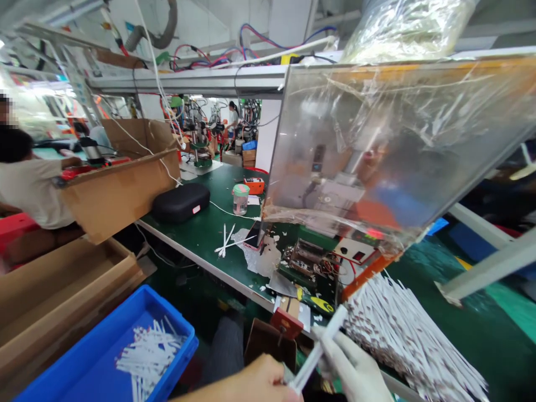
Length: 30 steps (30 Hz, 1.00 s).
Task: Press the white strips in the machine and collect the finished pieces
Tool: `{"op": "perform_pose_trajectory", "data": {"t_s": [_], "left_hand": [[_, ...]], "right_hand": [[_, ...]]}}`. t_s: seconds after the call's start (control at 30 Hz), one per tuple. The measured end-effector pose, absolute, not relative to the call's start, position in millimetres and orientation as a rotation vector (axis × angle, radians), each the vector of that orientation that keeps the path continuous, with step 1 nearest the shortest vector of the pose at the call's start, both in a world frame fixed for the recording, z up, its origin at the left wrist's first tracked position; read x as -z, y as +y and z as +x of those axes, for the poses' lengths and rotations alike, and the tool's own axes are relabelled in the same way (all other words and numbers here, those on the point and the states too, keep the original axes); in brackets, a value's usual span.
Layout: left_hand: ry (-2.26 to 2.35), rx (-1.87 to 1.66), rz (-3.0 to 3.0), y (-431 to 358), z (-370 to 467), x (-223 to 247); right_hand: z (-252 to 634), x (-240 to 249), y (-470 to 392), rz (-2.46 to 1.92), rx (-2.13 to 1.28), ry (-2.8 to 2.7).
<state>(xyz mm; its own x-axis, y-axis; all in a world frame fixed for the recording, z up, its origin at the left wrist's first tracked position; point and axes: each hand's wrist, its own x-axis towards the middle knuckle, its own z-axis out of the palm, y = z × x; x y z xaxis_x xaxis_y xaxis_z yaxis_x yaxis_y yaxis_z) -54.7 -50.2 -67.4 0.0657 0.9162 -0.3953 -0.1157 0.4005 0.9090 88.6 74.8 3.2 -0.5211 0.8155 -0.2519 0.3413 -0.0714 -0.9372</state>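
In front of me, both hands are on a slim white stick-like piece [315,353], which slants up to the right. My left hand [268,377] is bare and closed round its lower end. My right hand [349,363] wears a white glove and pinches it higher up. Just right of the right hand lies a large heap of long white strips [402,329] with brownish ends. Beyond the hands is a small red block [287,322] by the table edge. A scraper with a yellow and black handle [316,302] lies close behind.
A blue bin [138,307] at lower left holds short white pieces. Cardboard boxes [121,195] stand at left, near a seated person [33,184]. A cloudy plastic screen [355,145] leans over the bench. A black case [181,202] and a jar [240,200] sit on the green table.
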Motion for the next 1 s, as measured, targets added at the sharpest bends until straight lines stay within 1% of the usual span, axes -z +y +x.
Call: {"op": "perform_pose_trajectory", "data": {"t_s": [0.07, 0.17, 0.3, 0.4, 0.6, 0.77, 1.0], "left_hand": [[1.136, -0.945, 0.793, -43, -58, 52], [0.995, -0.992, 0.728, -31, -66, 31], [1.039, -1.098, 0.636, -16, -77, 19], [1.103, -1.148, 0.57, -11, -81, 20], [1.137, -1.098, 0.519, -10, -84, 26], [1.123, -1.082, 0.539, -8, -87, 25], [1.24, -1.002, 0.627, -6, -84, 27]], "right_hand": [[76, -9, 91, -1.103, -1.782, -1.848], [53, -8, 115, -0.991, -1.966, -1.72], [21, 6, 133, -1.001, -2.091, -1.467], [5, 18, 135, -1.051, -2.123, -1.305], [0, 32, 128, -1.068, -2.23, -1.253], [3, 35, 120, -0.996, -2.295, -1.187], [-3, 30, 115, -1.077, -2.279, -1.066]]}}
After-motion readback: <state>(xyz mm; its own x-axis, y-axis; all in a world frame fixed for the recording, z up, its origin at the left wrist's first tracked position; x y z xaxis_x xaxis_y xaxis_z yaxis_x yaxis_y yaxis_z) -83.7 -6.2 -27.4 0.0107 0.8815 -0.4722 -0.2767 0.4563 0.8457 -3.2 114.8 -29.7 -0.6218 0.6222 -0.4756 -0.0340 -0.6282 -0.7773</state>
